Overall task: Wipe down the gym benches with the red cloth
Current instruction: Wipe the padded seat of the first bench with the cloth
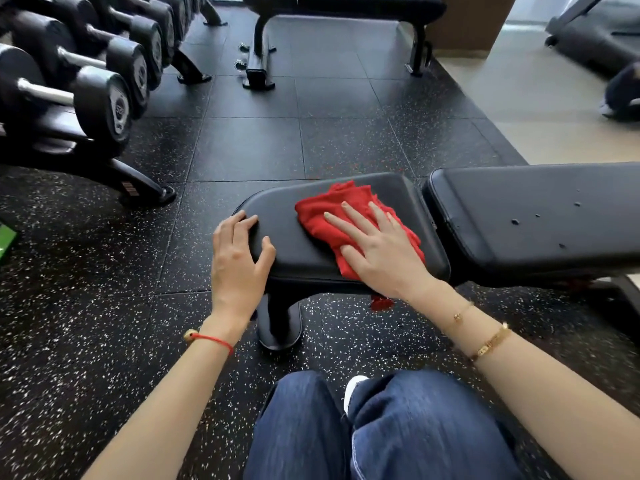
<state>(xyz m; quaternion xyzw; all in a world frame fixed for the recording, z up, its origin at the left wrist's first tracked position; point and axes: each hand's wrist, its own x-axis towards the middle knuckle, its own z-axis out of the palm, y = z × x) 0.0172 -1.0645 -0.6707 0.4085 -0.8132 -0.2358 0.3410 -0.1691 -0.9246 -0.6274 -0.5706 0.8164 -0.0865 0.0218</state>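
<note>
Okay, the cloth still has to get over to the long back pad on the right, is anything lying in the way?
Nothing visible blocks it. The red cloth lies under the right hand on the seat pad; only a narrow gap separates it from the back pad, which shows just a few droplets.

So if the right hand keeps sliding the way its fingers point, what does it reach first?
The right hand lies flat on the red cloth, fingers pointing up-left across the seat pad. It would likely run over bare pad to the pad's far edge, then open floor; the left hand sits clear of that line.
</note>
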